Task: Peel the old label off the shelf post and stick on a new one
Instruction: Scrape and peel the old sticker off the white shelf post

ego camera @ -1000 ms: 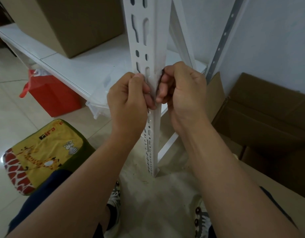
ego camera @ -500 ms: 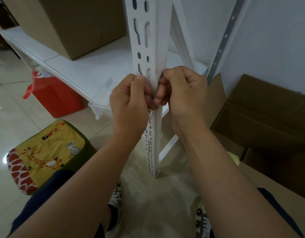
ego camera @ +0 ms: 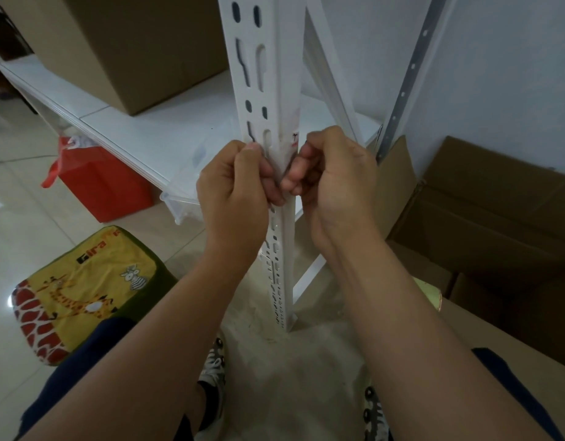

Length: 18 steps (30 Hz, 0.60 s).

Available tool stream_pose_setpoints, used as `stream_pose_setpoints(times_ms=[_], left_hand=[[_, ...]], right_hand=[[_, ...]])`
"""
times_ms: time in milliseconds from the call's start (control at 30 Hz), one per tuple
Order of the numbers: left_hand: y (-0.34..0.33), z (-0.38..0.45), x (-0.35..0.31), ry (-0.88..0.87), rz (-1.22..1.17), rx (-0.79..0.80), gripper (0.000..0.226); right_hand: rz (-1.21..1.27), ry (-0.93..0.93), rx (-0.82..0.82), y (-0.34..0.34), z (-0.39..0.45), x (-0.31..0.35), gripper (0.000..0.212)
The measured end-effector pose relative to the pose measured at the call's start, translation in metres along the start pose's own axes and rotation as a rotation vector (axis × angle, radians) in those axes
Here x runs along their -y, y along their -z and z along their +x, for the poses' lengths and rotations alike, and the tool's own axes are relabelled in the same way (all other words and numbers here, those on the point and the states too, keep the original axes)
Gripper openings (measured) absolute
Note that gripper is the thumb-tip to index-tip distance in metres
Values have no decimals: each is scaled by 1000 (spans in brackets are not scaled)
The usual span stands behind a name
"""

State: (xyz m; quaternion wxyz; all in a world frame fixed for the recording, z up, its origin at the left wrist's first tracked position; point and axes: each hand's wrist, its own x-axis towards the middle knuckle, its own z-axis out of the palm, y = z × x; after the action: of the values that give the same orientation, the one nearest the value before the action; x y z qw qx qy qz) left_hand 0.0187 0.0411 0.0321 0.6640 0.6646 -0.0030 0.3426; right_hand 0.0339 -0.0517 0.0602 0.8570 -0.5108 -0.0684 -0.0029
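A white slotted shelf post (ego camera: 265, 74) stands upright in the middle of the head view. A pale label (ego camera: 289, 143) with small red marks clings to the post's corner edge, mostly hidden by my fingers. My left hand (ego camera: 236, 192) presses against the post's left face, thumb up by a slot. My right hand (ego camera: 335, 179) is curled at the post's right edge, fingertips pinching at the label's lower part. Both hands touch the post at the same height.
A white shelf board (ego camera: 141, 125) carries a brown cardboard box (ego camera: 138, 43). A red bag (ego camera: 96, 179) sits under it. A yellow giraffe-print stool (ego camera: 80, 291) stands at the lower left. Open cardboard boxes (ego camera: 484, 224) lie at the right by the wall.
Both hands have stayed on the post at the label. The view has shifted slightly, and a bit more of the label with red marks shows above my right fingers.
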Motion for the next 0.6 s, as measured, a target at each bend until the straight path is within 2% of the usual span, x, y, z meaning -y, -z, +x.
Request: stream_pose_setpoints(times_ms=[100,267,400,533,600], left_hand=[[3,0,0,-19,19,31,36],[6,2,2,-58,51,71,36],[7,4,4,-76,59,76,36],[5,3,3,-75,71,62,36],[5,3,3,-69,75,53,36]], right_hand=[[15,-14,14,1,0,0,27],[-235,-42,24,2,4,17,23],[-344,-64,60,3,7,28,23],[-394,-44,57,1,6,31,20],[-344,-64,45,0,7,27,20]])
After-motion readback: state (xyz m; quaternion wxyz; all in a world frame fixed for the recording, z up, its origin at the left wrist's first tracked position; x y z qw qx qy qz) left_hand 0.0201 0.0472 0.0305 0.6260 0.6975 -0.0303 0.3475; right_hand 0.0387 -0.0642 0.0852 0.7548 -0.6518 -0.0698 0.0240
